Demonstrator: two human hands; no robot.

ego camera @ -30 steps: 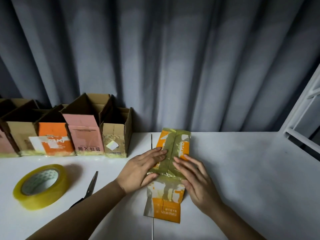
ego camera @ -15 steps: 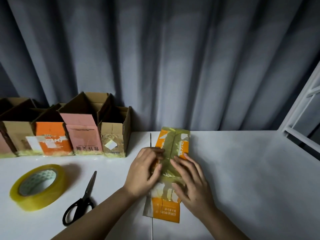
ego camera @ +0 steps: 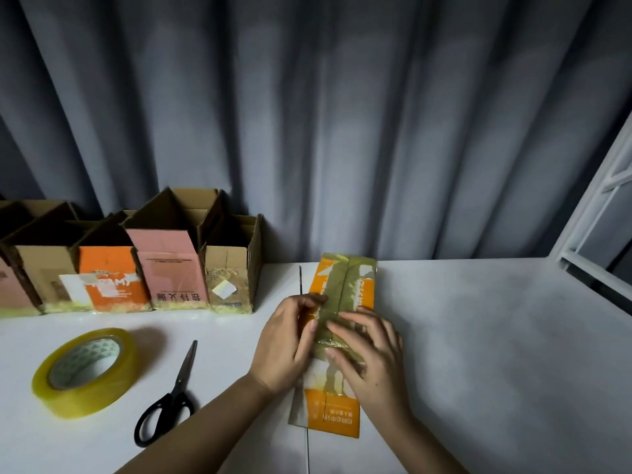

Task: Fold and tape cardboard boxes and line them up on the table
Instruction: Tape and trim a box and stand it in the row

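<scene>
Hands meet on an orange box lying mid-table: left hand pinches its left edge with curled fingers, right hand presses flat, fingers straight. Finished boxes line the table's far-left edge.

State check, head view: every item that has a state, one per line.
Orange-and-white cardboard box: lying on the white table, taped along its seam.
Left hand: fingers curled at the box's left edge, grip on it.
Right hand: fingers straight, pressing the tape.
Row of cardboard boxes: upright, tops open.
Yellowish tape roll: flat, untouched.
Black-handled scissors: closed, lying free.
</scene>
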